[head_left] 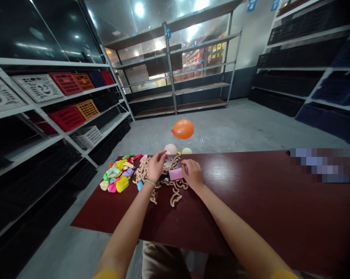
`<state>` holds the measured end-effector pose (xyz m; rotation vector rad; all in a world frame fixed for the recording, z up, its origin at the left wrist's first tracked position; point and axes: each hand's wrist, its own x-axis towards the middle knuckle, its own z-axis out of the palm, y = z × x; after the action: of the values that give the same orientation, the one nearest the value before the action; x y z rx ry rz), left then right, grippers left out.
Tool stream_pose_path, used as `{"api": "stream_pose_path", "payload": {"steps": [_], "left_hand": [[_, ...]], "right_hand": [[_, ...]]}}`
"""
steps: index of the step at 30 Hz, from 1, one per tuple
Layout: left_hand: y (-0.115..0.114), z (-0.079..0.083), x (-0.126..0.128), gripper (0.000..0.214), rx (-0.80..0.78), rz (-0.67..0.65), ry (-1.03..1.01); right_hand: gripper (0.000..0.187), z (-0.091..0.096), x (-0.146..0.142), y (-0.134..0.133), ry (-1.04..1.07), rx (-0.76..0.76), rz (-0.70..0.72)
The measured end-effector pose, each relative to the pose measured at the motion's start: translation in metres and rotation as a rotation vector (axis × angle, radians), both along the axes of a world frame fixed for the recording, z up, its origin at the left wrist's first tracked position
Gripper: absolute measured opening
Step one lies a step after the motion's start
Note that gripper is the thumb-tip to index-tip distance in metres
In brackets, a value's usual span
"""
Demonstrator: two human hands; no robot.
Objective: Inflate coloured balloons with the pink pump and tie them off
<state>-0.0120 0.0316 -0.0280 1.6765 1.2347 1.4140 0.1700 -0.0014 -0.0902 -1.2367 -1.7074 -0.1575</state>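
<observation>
A pink tube with a black end, which looks like a hand balloon pump (175,174), lies low over the table between my hands. My right hand (194,175) is curled round its pink end. At the black end is my left hand (156,166), fingers bent and closed near a pale pink balloon (170,149); what they grip is hidden. Under and around both hands spreads a heap of tan, worm-like curly pieces (143,170). Left of the heap lie several uninflated balloons (122,183) in mixed colours.
The dark red table (250,201) stretches to the right, with a blurred-out patch (320,164) at its far right. Beyond its back edge are an orange inflated balloon (183,129) and a pale yellow one (187,150). Shelves with crates (66,118) line the left side.
</observation>
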Motion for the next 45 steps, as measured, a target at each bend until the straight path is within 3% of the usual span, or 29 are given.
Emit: {"api": "stream_pose_path", "payload": {"steps": [4,10,16,22,27,30,35,42,45], "left_hand": [[-0.024,-0.005,-0.028,0.026,-0.015,0.078,-0.004],[-0.066,-0.03,-0.082,0.028,-0.057,0.243,0.004],[-0.103,-0.051,-0.127,0.022,-0.125,0.467,0.274],[-0.118,-0.054,-0.127,0.033,-0.157,0.525,0.694],[-0.121,-0.053,-0.123,0.038,-0.135,0.354,0.9],[-0.12,-0.054,-0.126,0.034,-0.114,0.235,0.81],[-0.117,-0.051,-0.13,0.034,-0.189,0.265,0.384],[-0.095,-0.025,-0.113,0.033,-0.2,0.183,0.028],[-0.076,-0.013,-0.092,0.03,-0.198,0.094,-0.32]], "right_hand": [[0.014,0.003,-0.006,-0.007,-0.083,-0.001,0.05],[0.015,0.006,-0.027,-0.02,-0.208,-0.009,0.221],[0.017,0.007,-0.042,-0.031,-0.358,0.01,0.339],[0.017,0.004,-0.041,-0.03,-0.364,0.015,0.331],[0.02,-0.003,-0.041,-0.027,-0.373,-0.014,0.311],[0.024,-0.004,-0.041,-0.027,-0.368,-0.03,0.302],[0.034,0.007,-0.028,-0.017,-0.439,-0.093,0.274],[0.051,0.03,0.023,0.007,-0.698,-0.346,0.277],[0.047,0.035,0.04,0.003,-0.761,-0.358,0.246]]}}
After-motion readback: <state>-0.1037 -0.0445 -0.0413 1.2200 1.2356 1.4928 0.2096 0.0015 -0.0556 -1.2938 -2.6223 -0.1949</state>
